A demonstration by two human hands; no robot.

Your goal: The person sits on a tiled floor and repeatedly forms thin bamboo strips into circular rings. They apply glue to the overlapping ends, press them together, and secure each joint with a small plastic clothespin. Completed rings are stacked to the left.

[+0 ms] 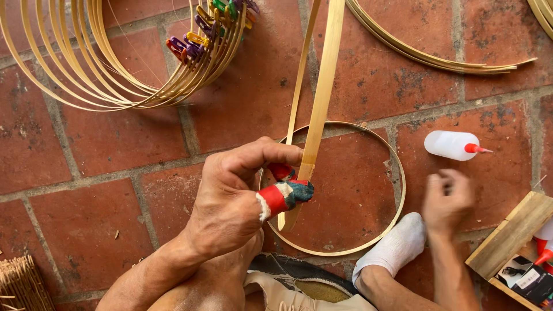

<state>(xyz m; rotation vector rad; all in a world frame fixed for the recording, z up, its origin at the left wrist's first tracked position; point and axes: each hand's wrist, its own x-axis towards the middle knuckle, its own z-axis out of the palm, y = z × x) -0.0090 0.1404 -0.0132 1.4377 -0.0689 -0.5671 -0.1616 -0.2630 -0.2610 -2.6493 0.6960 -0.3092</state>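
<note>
At the left, a stack of bamboo hoops [115, 75] with coloured clips [201, 34] lies on the tiled floor [103, 224]. The left hand [230, 201] pinches two bamboo strips [319, 109] above a single hoop [391, 173]. If this pinch loosens, I think the overlapped strips can slide apart. The blurred right hand [448, 198] is near the glue bottle [452, 145]; its fingers I cannot tell.

Squeeze bottle [449, 144]: white plastic, red pointed nozzle, lying on its side on the red tile floor [115, 138] toward the right, nozzle aimed right. Wooden box [507, 236]: open-topped, plain wood, at the floor's lower right corner; inside, a second white bottle with red nozzle [544, 247] and a small black packet bearing a white label [527, 279]. No signs or screens.
</note>
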